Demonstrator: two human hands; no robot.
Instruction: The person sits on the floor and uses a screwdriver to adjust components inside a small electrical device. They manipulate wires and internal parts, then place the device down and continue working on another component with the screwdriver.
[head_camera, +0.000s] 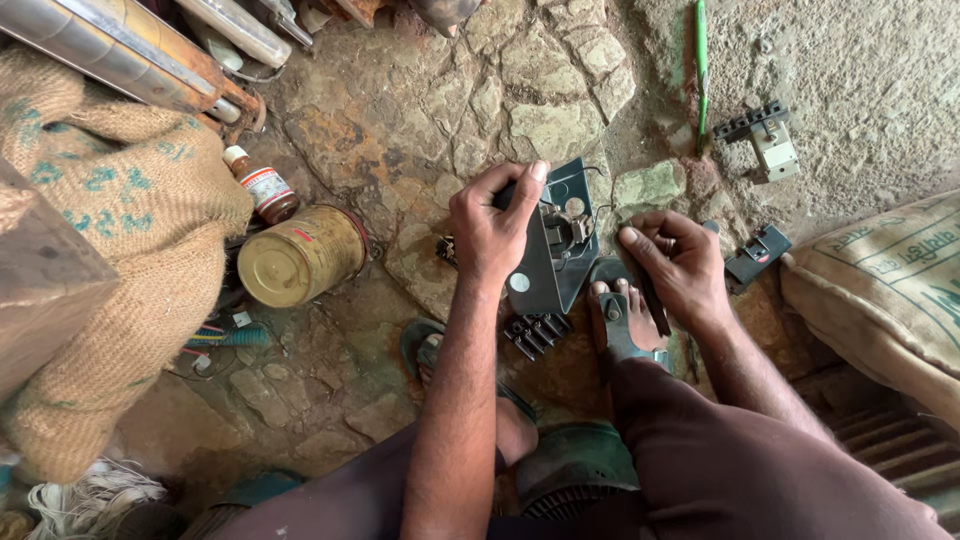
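Rough stone floor (400, 130): left hand (492, 228) grips grey metal bracket (545, 265); right hand (675, 265) grips dark rod (655, 305).

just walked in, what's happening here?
A person sits on a stone floor. The left hand grips a dark grey metal housing standing upright. The right hand holds a thin dark tool beside it, over a sandalled foot. A brass-coloured tin lies to the left.

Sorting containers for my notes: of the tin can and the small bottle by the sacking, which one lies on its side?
The brass-coloured tin can lies on its side, round end facing the camera; the brown bottle above it has a white cap.
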